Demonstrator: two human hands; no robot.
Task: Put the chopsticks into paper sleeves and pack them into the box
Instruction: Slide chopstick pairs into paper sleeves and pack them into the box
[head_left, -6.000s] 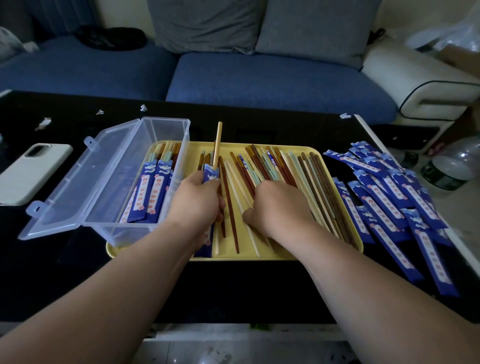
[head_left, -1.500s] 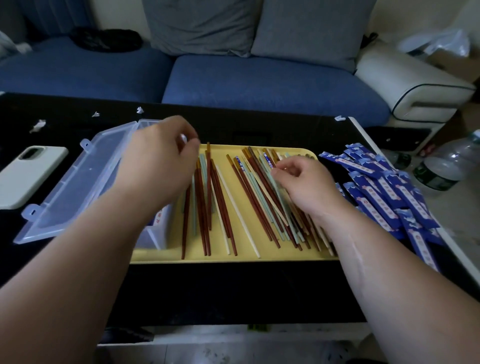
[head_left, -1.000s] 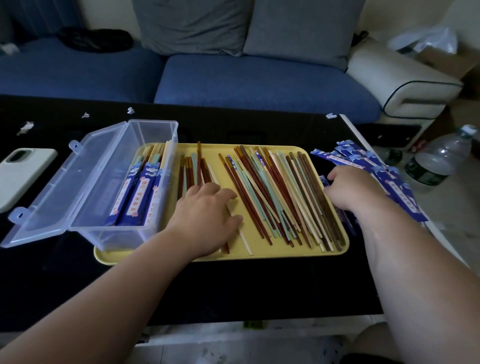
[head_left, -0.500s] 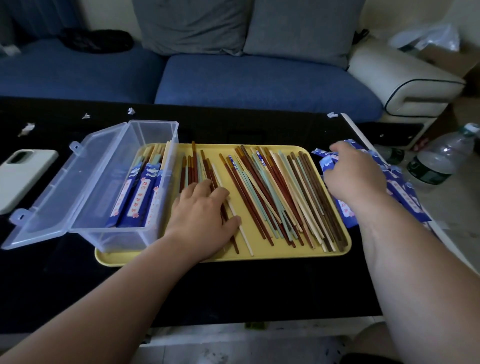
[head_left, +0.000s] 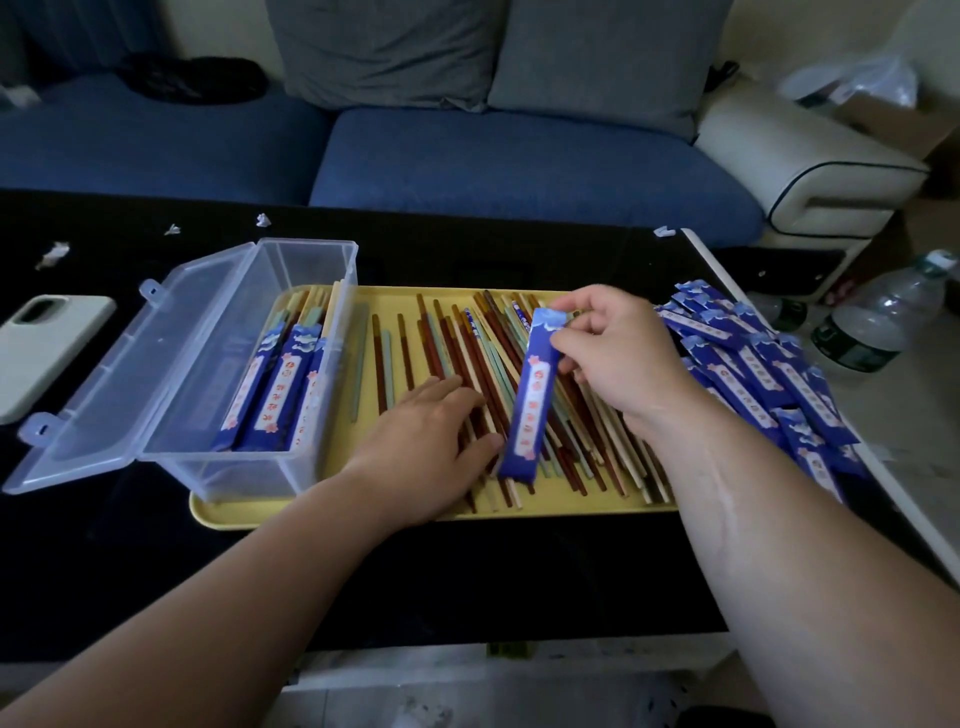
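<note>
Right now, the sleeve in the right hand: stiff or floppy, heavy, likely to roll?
Probably light: the right hand pinches the sleeve by its top end alone. Fairly stiff for paper, since it runs straight, no sag. It looks flat, so it should not roll, unlike the chopsticks beneath.

The left forearm (head_left: 234, 582) comes in bare from 7 o'clock and reaches toward 1 o'clock. The left hand (head_left: 421, 441) lies palm down with its wrist straight. Its fingers (head_left: 441, 387) are nearly straight and close together, resting flat on the chopsticks (head_left: 467, 353), and the thumb sticks out toward 3 o'clock. The right forearm (head_left: 769, 545), also bare, comes in from 5 o'clock and reaches toward 11 o'clock. The right hand (head_left: 618, 364) is raised at 1 o'clock of the left hand, its back facing up. Its thumb and forefinger pinch the upper end of a sleeve (head_left: 532, 395), which hangs toward 7 o'clock. Its other fingers are loosely curled.
</note>
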